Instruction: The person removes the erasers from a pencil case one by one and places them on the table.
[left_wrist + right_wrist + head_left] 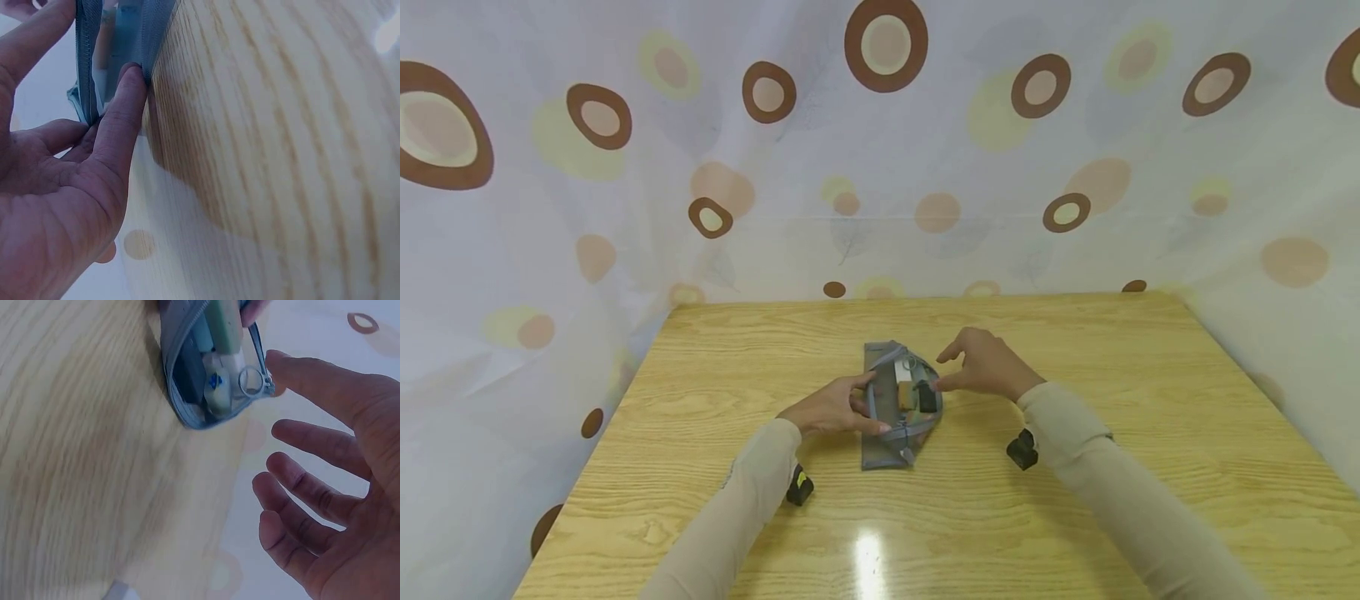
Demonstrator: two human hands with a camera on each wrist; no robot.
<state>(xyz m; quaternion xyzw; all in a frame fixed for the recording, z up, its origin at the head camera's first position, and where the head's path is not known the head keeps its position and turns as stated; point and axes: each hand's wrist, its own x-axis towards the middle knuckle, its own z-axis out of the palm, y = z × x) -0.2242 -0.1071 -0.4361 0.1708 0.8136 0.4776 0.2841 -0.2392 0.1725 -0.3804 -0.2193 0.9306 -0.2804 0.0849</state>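
Observation:
A grey zip pouch (880,454) lies on the wooden table with its zipped mouth spread wide. Inside it sit a white piece (902,371), an orange-brown block (906,395) and a black item (928,397). My left hand (831,407) grips the pouch's left side, thumb and fingers on the zipper edge. At the right side, my right hand (988,367) has its fingers apart and nothing in its grasp; one fingertip is right at the pouch's rim. In the right wrist view, a ring-shaped zipper pull (251,382) hangs by that fingertip, beside a green block (223,325).
The wood-grain table (715,358) reaches back to a patterned curtain (820,167), which also stands along both sides. A black wrist camera (800,486) is at the left wrist, another black camera (1022,450) at the right. Light glares off the table's front.

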